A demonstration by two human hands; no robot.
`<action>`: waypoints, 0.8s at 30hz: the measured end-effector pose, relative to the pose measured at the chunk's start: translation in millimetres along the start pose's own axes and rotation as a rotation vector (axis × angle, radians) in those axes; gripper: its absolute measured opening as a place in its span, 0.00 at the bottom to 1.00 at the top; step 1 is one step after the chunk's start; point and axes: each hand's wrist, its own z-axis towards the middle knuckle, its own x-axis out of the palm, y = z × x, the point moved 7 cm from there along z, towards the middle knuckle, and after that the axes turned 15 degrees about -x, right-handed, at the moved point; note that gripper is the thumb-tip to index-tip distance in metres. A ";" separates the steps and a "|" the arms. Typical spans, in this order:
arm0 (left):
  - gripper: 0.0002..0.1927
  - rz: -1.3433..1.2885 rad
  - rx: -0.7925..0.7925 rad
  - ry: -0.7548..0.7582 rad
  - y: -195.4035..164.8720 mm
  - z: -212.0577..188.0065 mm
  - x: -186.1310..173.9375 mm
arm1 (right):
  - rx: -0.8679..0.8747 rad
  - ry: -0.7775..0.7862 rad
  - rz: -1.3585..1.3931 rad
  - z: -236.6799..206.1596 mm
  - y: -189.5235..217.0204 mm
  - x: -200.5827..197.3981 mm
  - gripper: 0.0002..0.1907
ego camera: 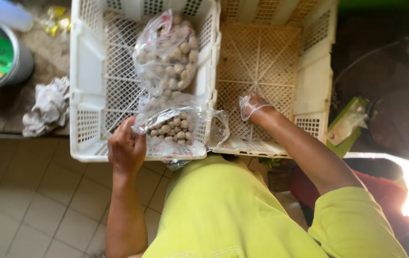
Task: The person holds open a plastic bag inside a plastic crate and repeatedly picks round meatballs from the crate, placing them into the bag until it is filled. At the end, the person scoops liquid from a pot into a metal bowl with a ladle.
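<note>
My left hand (126,147) pinches the edge of a clear plastic bag (175,128) partly filled with small pale round balls, at the near rim of the left white crate (86,86). A second, fuller bag of the same balls (168,55) lies further back in that crate. My right hand (255,108), covered by a thin clear plastic glove, reaches down into the right white crate (316,81), fingers curled near its lattice floor. Whether it holds anything cannot be seen. I wear a yellow-green shirt.
A grey metal bucket (20,64) with a green lid and a yellow scoop stands at the far left beside a crumpled grey cloth (47,109). A green and white carton (346,125) sits right of the crates. Tiled floor lies below left.
</note>
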 end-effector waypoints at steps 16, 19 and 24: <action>0.17 0.069 -0.073 -0.046 21.1 2.8 -5.2 | -0.490 -0.027 1.470 -62.0 60.7 -64.3 0.10; 0.18 0.022 -0.104 0.000 26.2 5.5 -9.0 | -0.667 0.124 0.925 -80.7 133.7 -64.3 0.07; 0.18 -0.005 0.024 -0.034 15.6 1.9 -21.2 | -0.459 0.102 0.415 -47.3 229.1 -26.9 0.10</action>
